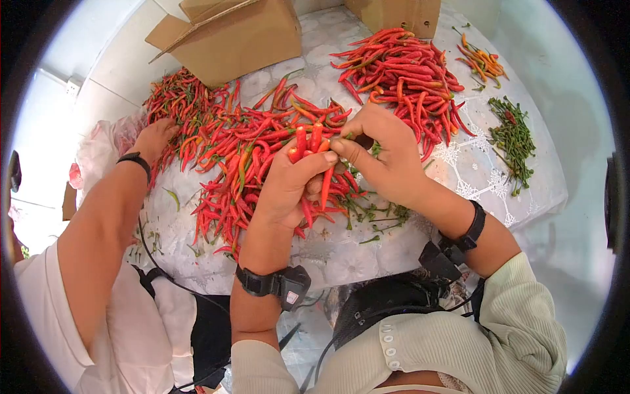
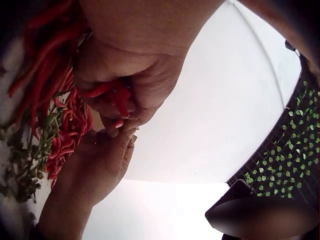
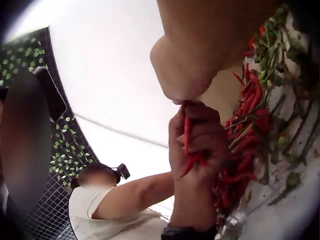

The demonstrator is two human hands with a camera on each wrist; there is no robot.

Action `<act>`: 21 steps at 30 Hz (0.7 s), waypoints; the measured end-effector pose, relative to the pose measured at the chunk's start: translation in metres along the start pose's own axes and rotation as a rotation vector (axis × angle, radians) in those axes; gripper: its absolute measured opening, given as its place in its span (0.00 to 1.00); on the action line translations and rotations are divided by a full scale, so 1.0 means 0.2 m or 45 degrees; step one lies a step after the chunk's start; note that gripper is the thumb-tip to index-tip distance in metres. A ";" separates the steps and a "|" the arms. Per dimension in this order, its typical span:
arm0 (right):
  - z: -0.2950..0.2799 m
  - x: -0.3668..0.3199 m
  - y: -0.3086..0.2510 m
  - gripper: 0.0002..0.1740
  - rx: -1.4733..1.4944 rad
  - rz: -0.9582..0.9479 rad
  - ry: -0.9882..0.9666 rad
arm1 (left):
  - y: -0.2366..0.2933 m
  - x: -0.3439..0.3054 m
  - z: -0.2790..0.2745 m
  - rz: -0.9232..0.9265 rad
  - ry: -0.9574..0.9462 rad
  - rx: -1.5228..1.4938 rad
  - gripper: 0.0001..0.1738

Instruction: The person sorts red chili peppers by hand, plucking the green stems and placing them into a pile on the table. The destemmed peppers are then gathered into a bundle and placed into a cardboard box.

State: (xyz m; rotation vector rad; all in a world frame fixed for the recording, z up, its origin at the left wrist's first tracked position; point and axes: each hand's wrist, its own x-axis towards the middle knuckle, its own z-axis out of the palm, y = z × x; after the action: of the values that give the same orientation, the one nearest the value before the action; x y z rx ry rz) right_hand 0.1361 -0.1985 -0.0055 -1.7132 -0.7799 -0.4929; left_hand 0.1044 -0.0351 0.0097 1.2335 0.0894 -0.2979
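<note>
My left hand (image 1: 289,187) grips several red chili peppers (image 1: 326,187) in a bunch, their cut-looking tops standing above the thumb. Against these tops, the thumb and forefinger of my right hand (image 1: 390,154) pinch a small green stem (image 1: 348,136). In the left wrist view, red chili tips (image 2: 120,100) poke out of the curled left fingers. The right wrist view shows one long chili (image 3: 187,135) along the left palm, right below the other hand's fingers. Under both hands spreads a loose heap of red chilies (image 1: 252,148) with stems on.
A second chili pile (image 1: 407,75) lies at the back right, near orange chilies (image 1: 482,60) and a heap of green stems (image 1: 510,141). Cardboard boxes (image 1: 249,43) stand behind. Another person's hand (image 1: 156,139) reaches into the left heap. Loose stems (image 1: 387,217) litter the patterned tablecloth (image 1: 354,259).
</note>
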 end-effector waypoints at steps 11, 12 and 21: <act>0.00 0.00 0.00 0.07 -0.259 -0.241 0.092 | -0.02 0.00 -0.01 0.044 -0.044 -0.098 0.08; 0.00 0.00 0.00 0.07 -0.228 -0.175 0.069 | -0.02 0.00 0.01 0.068 -0.007 -0.082 0.08; 0.00 0.00 0.01 0.12 0.348 0.462 -0.108 | -0.02 -0.01 0.02 0.175 0.065 0.060 0.14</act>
State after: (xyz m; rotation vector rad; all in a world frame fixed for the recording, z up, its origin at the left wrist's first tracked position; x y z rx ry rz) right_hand 0.1374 -0.1982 -0.0076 -1.5788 -0.5490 -0.0612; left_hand 0.1018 -0.0394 0.0072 1.2874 0.0415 -0.1501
